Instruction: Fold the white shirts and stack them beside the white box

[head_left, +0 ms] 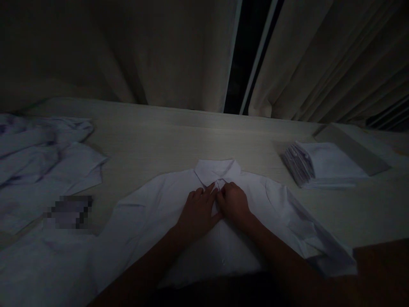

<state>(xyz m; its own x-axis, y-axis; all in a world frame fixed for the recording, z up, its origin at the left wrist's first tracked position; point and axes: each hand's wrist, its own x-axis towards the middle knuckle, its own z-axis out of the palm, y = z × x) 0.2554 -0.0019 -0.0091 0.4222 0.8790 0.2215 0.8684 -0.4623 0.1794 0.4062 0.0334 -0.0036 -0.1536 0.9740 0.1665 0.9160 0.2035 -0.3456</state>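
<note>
We have the white shirt (166, 213) laid flat, front up, on the pale table (153, 136), its collar (217, 169) just beyond our fingertips. Our left hand (198, 213) rests spread on the placket, fingers pinching toward the top button area, while our right hand (234, 202) is curled, gripping the fabric edge just under the collar; the dim light hides whether a button sits between them. To do this well, we should keep both edges aligned and the cloth taut. Crumpled shirts (41, 149) lie well left of our hands, a folded stack (322, 166) to the right.
</note>
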